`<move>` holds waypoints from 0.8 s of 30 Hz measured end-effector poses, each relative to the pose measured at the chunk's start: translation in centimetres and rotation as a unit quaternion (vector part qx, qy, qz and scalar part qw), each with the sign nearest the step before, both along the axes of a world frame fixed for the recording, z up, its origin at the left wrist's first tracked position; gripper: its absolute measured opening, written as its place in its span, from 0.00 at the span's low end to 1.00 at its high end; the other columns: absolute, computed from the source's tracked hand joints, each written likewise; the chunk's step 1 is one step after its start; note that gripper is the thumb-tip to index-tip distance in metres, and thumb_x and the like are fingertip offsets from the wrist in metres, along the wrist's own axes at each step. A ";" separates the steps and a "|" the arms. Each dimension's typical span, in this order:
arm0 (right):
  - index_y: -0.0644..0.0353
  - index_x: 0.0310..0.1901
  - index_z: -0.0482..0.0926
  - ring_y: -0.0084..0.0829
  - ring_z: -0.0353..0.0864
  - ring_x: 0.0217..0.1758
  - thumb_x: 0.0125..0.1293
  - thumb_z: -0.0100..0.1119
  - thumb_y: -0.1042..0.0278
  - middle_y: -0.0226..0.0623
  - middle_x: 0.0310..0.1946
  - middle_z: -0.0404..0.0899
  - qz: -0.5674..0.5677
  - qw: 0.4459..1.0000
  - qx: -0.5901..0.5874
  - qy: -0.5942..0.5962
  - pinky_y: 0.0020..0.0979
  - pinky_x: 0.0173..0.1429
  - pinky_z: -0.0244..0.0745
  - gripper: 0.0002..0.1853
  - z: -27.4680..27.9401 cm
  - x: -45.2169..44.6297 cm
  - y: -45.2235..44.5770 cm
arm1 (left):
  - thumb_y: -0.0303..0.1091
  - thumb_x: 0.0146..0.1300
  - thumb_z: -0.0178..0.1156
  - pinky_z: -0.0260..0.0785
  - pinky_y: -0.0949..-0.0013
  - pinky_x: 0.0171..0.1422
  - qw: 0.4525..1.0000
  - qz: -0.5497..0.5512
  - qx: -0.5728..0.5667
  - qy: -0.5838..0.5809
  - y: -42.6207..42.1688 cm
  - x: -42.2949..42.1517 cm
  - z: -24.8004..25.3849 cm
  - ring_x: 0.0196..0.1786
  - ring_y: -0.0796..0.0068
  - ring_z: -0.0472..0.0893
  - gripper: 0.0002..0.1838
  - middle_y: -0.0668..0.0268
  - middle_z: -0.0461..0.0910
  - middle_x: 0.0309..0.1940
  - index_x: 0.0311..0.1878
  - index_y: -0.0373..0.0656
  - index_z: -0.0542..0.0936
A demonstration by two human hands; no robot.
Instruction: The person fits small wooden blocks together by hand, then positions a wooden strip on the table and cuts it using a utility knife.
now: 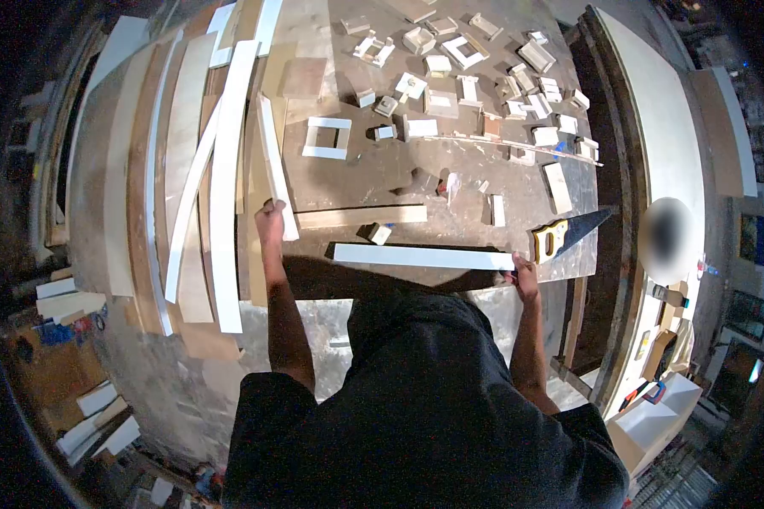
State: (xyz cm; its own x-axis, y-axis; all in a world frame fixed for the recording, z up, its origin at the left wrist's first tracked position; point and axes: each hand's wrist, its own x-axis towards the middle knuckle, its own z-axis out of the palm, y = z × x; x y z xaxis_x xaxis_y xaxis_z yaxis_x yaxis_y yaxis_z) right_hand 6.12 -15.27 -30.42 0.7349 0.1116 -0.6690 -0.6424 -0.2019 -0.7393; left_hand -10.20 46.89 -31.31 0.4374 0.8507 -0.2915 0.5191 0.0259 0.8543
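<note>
My left hand [270, 222] is closed round the near end of a narrow wooden strip [270, 148], which points away from me across the worktable. At the right, my right hand [525, 275] grips the end of a white-faced wooden strip [420, 256] that lies crosswise along the table's near edge. A handsaw [569, 233] with a yellow and black handle rests just beyond my right hand. Between my hands are a bare wooden batten [361, 216] and a small wood block [379, 233]. A white square frame [327, 137] sits farther back.
Several small wooden box-like pieces [440, 100] are scattered over the far right of the table [356, 182]. Long boards [231, 187] overlap along the left side. To the right, a pale bench [666, 153] carries tools and an open box [658, 416]. A thin stick [505, 142] crosses the pieces.
</note>
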 end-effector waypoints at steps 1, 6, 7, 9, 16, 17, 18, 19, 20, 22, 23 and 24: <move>0.56 0.37 0.81 0.17 0.75 0.23 0.73 0.60 0.49 0.25 0.27 0.78 -0.013 1.000 0.007 0.004 0.20 0.26 0.68 0.17 -0.3 -0.2 0.1 | 0.38 0.55 0.63 0.67 0.67 0.36 1.000 0.003 -0.001 0.001 0.5 -0.7 -0.4 0.28 0.76 0.74 0.12 0.68 0.77 0.25 0.33 0.36 0.84; 0.55 0.38 0.81 0.17 0.72 0.23 0.70 0.64 0.55 0.24 0.26 0.77 0.021 1.000 0.013 0.017 0.19 0.26 0.67 0.12 -1.0 0.1 0.5 | 0.39 0.62 0.58 0.70 0.67 0.38 0.986 -0.030 -0.149 -0.066 0.7 -2.2 3.6 0.31 0.72 0.78 0.17 0.64 0.84 0.32 0.45 0.36 0.86; 0.55 0.39 0.80 0.17 0.71 0.23 0.69 0.66 0.58 0.23 0.26 0.77 0.047 0.998 -0.034 0.019 0.19 0.27 0.67 0.10 -1.1 0.3 0.6 | 0.41 0.64 0.59 0.71 0.65 0.40 0.991 -0.030 -0.126 -0.043 1.1 -2.2 3.7 0.33 0.72 0.79 0.19 0.65 0.85 0.34 0.48 0.36 0.86; 0.55 0.39 0.80 0.17 0.72 0.24 0.67 0.68 0.59 0.24 0.27 0.77 0.046 0.998 -0.023 0.020 0.19 0.27 0.68 0.10 -0.9 0.6 0.8 | 0.47 0.65 0.62 0.73 0.58 0.42 0.997 -0.045 0.030 0.051 2.0 -2.2 3.9 0.35 0.63 0.83 0.21 0.59 0.86 0.35 0.46 0.35 0.84; 0.53 0.42 0.80 0.19 0.79 0.30 0.63 0.72 0.58 0.26 0.30 0.81 -0.031 0.999 0.017 0.034 0.20 0.31 0.73 0.13 1.4 0.1 2.2 | 0.49 0.62 0.68 0.76 0.52 0.43 0.922 -0.047 0.267 0.275 2.5 -2.0 4.8 0.39 0.46 0.84 0.19 0.52 0.85 0.31 0.34 0.40 0.85; 0.53 0.44 0.79 0.19 0.80 0.30 0.65 0.70 0.56 0.26 0.32 0.82 -0.019 0.999 0.034 0.035 0.22 0.33 0.76 0.14 1.3 0.2 2.0 | 0.47 0.62 0.68 0.77 0.51 0.44 0.918 -0.032 0.254 0.302 2.4 -1.9 4.8 0.40 0.49 0.84 0.17 0.54 0.85 0.34 0.34 0.41 0.85; 0.54 0.44 0.79 0.20 0.80 0.29 0.67 0.67 0.55 0.27 0.33 0.82 -0.036 0.997 0.047 0.042 0.23 0.33 0.76 0.13 0.8 0.2 1.8 | 0.47 0.61 0.68 0.77 0.51 0.45 0.901 -0.011 0.290 0.323 2.0 -1.5 5.3 0.41 0.51 0.85 0.16 0.55 0.85 0.36 0.34 0.42 0.85; 0.54 0.45 0.79 0.21 0.80 0.29 0.69 0.65 0.54 0.27 0.33 0.82 -0.053 0.996 0.060 0.049 0.23 0.33 0.76 0.13 0.4 0.3 1.6 | 0.46 0.61 0.67 0.77 0.51 0.46 0.880 0.011 0.327 0.344 1.4 -1.1 5.8 0.42 0.52 0.85 0.15 0.56 0.85 0.38 0.34 0.42 0.85; 0.54 0.45 0.79 0.21 0.80 0.29 0.69 0.65 0.54 0.27 0.33 0.82 -0.058 0.995 0.060 0.048 0.23 0.33 0.76 0.13 0.1 0.3 1.3 | 0.37 0.61 0.66 0.77 0.53 0.47 0.881 0.040 0.360 0.305 0.3 -0.9 6.1 0.42 0.54 0.85 0.08 0.58 0.85 0.40 0.35 0.43 0.84; 0.58 0.43 0.80 0.21 0.78 0.27 0.73 0.58 0.52 0.29 0.31 0.81 -0.053 0.998 0.041 0.020 0.22 0.30 0.73 0.15 0.8 0.0 2.0 | 0.31 0.61 0.65 0.78 0.54 0.48 0.894 0.001 0.403 0.196 -1.8 -0.6 7.6 0.42 0.54 0.85 0.04 0.57 0.85 0.39 0.37 0.43 0.84; 0.58 0.43 0.80 0.21 0.78 0.27 0.73 0.58 0.52 0.29 0.31 0.81 -0.060 0.997 0.039 0.019 0.22 0.30 0.73 0.15 1.2 0.0 2.0 | 0.26 0.60 0.63 0.78 0.56 0.49 0.894 -0.033 0.438 0.086 -3.0 -0.3 7.9 0.42 0.55 0.85 0.04 0.56 0.86 0.39 0.38 0.42 0.84; 0.60 0.42 0.80 0.21 0.77 0.25 0.73 0.56 0.53 0.30 0.28 0.80 -0.039 0.998 0.052 0.020 0.22 0.29 0.71 0.16 1.6 0.1 2.0 | 0.19 0.58 0.62 0.78 0.60 0.49 0.931 -0.084 0.355 -0.004 -4.5 0.2 7.3 0.41 0.59 0.86 0.09 0.57 0.86 0.38 0.41 0.41 0.84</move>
